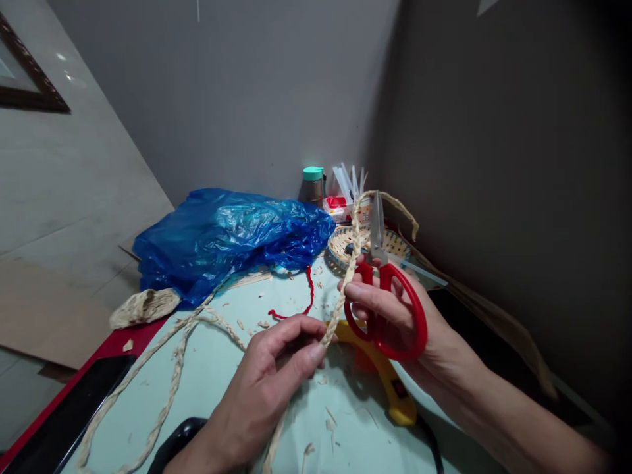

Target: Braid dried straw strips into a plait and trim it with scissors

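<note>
Pinching braided cord [351,264], probably light and supple, in left hand [276,378] at seven o'clock; clasping it and red scissors [421,316] in right hand [395,309] at four; best holding mid-plait

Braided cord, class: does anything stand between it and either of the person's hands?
Nothing visible does: the left hand pinches the braided cord, and the right hand appears to touch it higher up. The red scissors, also in the right hand, sit beside that contact.
</note>
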